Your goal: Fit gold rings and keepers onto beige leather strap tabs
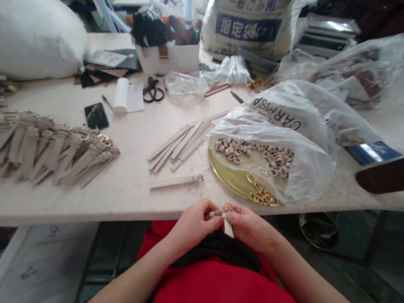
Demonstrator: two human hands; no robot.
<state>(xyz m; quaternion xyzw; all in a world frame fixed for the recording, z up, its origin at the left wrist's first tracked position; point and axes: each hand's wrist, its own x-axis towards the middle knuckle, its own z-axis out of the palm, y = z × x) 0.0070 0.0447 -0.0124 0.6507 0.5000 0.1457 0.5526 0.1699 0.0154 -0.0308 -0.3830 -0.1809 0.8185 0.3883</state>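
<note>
Just off the table's front edge, both hands hold one pale beige strap [228, 228]. My left hand [199, 218] pinches it near a small keeper loop. The fingers of my right hand [247, 223] close on its folded end, where a gold buckle [228, 209] shows partly between the fingertips. On the table in front lies a strap with a gold buckle [176, 181]. Behind that is a loose fan of plain straps [182, 144]. A round yellow-green tray [224, 176] at the right holds many beige loops [280, 159] and several gold buckles [262, 194].
Buckled straps [44, 148] are heaped along the left. A clear plastic bag [310, 146] partly covers the tray. Farther back are a phone [96, 116], black scissors [153, 90], a paper roll [121, 95], a white box [170, 58] and a large printed sack [247, 19].
</note>
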